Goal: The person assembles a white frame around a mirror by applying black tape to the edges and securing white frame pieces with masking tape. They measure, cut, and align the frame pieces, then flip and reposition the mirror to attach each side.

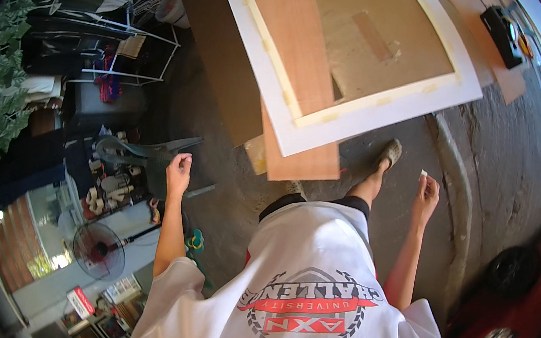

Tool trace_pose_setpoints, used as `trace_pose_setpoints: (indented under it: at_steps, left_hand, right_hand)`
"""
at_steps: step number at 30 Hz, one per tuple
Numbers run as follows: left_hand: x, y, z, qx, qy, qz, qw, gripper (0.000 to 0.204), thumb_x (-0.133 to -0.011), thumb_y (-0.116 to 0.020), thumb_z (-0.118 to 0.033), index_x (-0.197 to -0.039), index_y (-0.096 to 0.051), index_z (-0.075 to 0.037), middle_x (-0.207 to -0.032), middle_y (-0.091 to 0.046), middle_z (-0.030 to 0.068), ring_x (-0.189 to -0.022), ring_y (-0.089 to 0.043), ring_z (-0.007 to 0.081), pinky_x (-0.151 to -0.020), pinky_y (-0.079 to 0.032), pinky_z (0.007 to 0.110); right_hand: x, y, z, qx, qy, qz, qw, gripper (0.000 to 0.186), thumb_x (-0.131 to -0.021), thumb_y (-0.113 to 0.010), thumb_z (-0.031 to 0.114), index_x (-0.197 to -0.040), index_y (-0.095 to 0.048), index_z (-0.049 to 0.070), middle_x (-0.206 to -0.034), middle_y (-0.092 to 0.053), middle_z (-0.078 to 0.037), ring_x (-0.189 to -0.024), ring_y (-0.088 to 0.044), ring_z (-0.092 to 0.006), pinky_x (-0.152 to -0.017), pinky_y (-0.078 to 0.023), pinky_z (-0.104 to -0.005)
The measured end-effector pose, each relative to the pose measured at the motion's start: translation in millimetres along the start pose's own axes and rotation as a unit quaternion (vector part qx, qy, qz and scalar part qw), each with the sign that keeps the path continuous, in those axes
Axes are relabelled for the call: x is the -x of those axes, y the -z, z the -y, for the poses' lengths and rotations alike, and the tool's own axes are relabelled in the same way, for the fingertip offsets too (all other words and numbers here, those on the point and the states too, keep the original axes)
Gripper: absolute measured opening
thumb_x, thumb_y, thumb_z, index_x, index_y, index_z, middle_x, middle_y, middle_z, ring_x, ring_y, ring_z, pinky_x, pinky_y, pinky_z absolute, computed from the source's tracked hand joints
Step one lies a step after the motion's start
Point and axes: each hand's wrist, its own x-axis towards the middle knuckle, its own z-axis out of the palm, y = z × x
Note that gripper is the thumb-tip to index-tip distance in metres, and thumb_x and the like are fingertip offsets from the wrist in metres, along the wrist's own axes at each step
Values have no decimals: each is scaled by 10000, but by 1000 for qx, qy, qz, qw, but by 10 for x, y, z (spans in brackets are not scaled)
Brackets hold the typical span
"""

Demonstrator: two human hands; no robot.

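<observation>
Pinched at the fingertips of the right hand, a small pale scrap stands up in the air, well apart from any surface. Across the body, the left hand is raised with its fingers drawn together; from where I stand I cannot tell whether anything is caught between them. So small a scrap could easily fold, cling to the skin or drop to the floor if the pinch slackens.

Ahead of the person lies the white frame, cream strips running along its inner edge and yellowish patches dotted over them. A wooden plank passes beneath it, showing through the opening and poking out past the near corner. That corner and the plank's end point toward the person's body; a hip or knee brushing either could, I judge, knock the frame askew. With the plank beneath, the frame may also sit unevenly, so pressing on one side could make it rock or loosen a strip.

Beyond, a black tool rests near the far right. A clog-shod foot is planted below the frame, a red car stands to the right, and a fan to the left.
</observation>
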Motion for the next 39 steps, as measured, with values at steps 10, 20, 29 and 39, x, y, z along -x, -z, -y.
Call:
trace_pose_setpoints:
  at_steps: [10,20,29,39]
  left_hand:
    - [-1512,167,-895,-21,-429,93,898,180,-941,-660,-125,-1094,-704,-42,-1142,-705,119,-1105,-648,318,-972,-498,392]
    - [-2153,-1369,-2719,-33,-717,312,623,293,-895,-704,-137,-1189,-712,-147,-1353,-638,71,-1274,-570,297,-1059,-461,430]
    - [-2251,-2287,-3186,-22,-829,399,392,443,-796,-726,-122,-1220,-727,-246,-1434,-589,18,-1320,-546,275,-1102,-452,443]
    - [-2449,-2817,-3398,32,-864,452,217,502,-761,-723,-150,-1243,-730,-291,-1500,-542,-5,-1389,-495,281,-1155,-410,466]
  right_hand:
    - [2097,-1226,1334,-6,48,12,999,147,-978,-655,104,-1106,-672,33,-1100,-614,-95,-841,-611,-167,-673,-497,-284]
    - [1992,-2656,2102,47,93,31,994,296,-848,-709,27,-1140,-682,73,-1151,-621,-153,-974,-613,-311,-857,-507,-442]
    - [1443,-3611,2493,31,21,-67,997,401,-840,-643,9,-1234,-630,81,-1285,-574,-188,-909,-634,-285,-771,-491,-372]
    - [1028,-4157,2505,181,-70,-211,958,466,-811,-624,13,-1266,-627,111,-1157,-579,-140,-769,-619,-244,-693,-481,-367]
